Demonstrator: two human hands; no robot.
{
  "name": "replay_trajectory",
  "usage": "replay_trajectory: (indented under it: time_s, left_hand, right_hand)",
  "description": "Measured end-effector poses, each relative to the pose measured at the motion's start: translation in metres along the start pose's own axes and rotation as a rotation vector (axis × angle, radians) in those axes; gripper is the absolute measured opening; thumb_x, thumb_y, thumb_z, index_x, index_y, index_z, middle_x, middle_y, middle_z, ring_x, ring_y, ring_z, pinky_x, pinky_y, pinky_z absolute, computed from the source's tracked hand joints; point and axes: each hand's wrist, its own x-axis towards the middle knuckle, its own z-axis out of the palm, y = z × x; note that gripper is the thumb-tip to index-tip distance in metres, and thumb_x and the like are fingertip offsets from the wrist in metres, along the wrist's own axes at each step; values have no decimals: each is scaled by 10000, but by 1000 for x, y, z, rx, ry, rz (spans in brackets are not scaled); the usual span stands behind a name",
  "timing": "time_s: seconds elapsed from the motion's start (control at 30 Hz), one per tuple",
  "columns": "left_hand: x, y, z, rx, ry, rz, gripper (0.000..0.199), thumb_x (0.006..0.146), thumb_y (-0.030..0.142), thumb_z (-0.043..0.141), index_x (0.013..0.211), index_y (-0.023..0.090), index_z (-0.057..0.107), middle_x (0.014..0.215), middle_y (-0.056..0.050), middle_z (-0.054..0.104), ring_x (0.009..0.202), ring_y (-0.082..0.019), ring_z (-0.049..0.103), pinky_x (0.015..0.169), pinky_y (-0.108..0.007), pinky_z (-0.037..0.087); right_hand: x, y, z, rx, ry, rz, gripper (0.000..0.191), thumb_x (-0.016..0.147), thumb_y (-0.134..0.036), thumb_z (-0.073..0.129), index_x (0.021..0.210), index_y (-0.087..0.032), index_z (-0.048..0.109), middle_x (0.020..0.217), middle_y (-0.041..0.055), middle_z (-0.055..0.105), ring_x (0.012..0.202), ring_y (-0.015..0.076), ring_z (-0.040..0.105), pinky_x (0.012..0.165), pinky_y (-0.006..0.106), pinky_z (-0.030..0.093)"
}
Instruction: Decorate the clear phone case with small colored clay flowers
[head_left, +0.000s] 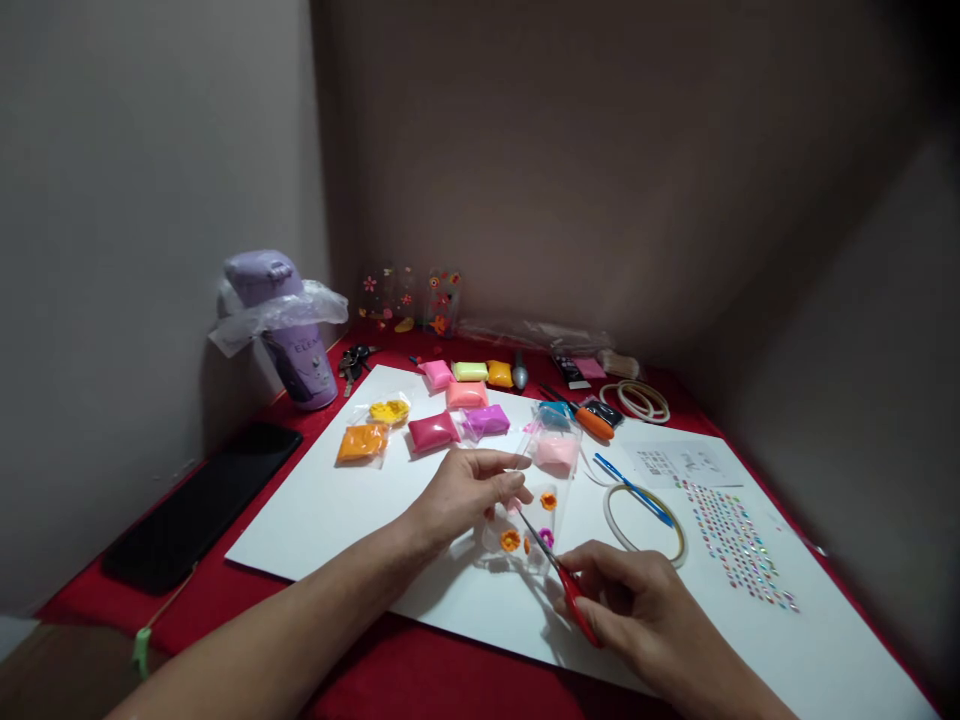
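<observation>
While left hand (469, 490) steadies the clear case (525, 530), scissors (559, 575) meet its edge.

- Left hand (469, 490) pinching the top edge of a clear phone case (525, 530) with orange flowers.
- Right hand (637, 600) at 5 o'clock of the case, gripping red-handled scissors (562, 575), blades over the case.
- Tape ring (645, 520) at 3 o'clock; clay packets (435, 430) at 11 o'clock on white sheet (322, 510).

A home craft corner is showing here: clay packets (433, 430), sticker sheet (739, 542) and keys (354, 362) are lying on a red-covered counter (420, 672).
</observation>
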Motion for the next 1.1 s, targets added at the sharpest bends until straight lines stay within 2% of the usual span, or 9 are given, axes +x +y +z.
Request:
replay_trajectory:
  time_s: [0.37, 0.83, 1.1]
  left_hand:
    - [-1, 3, -2, 15, 14, 9, 456, 762, 346, 668, 1123, 68, 647, 857, -139, 719, 630, -113, 568, 530, -205, 386]
    - [1, -3, -2, 66, -45, -28, 408, 771, 317, 655, 1112, 92, 666, 846, -127, 728, 600, -107, 569, 492, -186, 372]
    - [-1, -1, -2, 74, -50, -28, 436, 763, 329, 658, 1115, 72, 661, 837, -134, 727, 583, -110, 567, 487, -193, 368]
  right_hand:
    - [-3, 0, 0, -13, -3, -1, 77, 773, -179, 552, 804, -215, 613, 580, -48, 496, 561, 104, 413, 516, 216, 313]
    - [-1, -8, -3, 23, -56, 19, 74, 797, -251, 583, 829, -204, 632, 594, -39, 471, 575, 110, 383, 521, 224, 310]
    - [-3, -3, -1, 19, -58, 0, 74, 810, -256, 567, 826, -207, 621, 585, -40, 460, 569, 110, 375, 524, 233, 298]
